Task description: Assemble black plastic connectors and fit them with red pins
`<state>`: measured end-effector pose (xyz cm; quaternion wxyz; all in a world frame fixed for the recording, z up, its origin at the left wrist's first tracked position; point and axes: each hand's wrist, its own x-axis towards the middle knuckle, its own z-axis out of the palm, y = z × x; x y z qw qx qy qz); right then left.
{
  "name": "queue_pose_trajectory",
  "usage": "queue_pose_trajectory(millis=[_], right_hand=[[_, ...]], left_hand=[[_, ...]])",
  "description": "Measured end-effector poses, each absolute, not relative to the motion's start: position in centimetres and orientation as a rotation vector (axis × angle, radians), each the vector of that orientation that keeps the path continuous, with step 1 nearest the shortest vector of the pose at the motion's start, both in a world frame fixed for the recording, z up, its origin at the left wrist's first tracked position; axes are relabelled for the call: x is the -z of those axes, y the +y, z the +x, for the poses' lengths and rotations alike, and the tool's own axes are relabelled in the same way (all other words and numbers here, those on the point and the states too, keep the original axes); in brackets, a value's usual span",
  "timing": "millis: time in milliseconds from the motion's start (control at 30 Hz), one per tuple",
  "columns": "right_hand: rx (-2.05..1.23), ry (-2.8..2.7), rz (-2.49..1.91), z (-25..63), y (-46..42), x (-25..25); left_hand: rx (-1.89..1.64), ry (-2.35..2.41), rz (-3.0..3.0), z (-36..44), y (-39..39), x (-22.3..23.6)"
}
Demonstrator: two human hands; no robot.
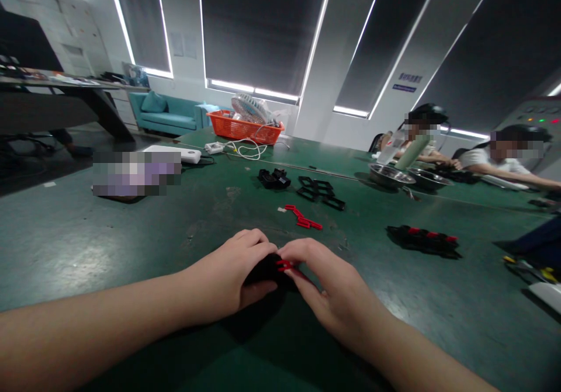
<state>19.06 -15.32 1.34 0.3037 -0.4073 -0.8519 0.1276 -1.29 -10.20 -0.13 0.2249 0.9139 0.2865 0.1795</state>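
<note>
Near the front of the green table, my left hand is closed around a dark black part, most of which its fingers hide. My right hand pinches a small red plastic piece between thumb and fingers, right against the black part's right side. Just beyond my hands lie several loose red plastic pieces. Farther back are black rectangular frames and a cluster of black plastic parts. To the right rests a black assembly with red pieces in it.
An orange basket holding a fan stands at the back, with a white cable before it. A white box lies back left. Metal bowls stand back right, near two seated people. Tools lie at the right edge.
</note>
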Motion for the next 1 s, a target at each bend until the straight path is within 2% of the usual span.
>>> queue_pose_trajectory(millis=[633,1000], right_hand=[[-0.197,-2.145,-1.042,19.4,-14.83,-1.15],[-0.3,-2.055,-1.105,19.4,-14.45,-1.14]], left_hand=[[-0.499,0.835,2.491,-1.13,-10.18,0.25],[-0.486,0.852,2.495,-1.17,-10.25,0.24]])
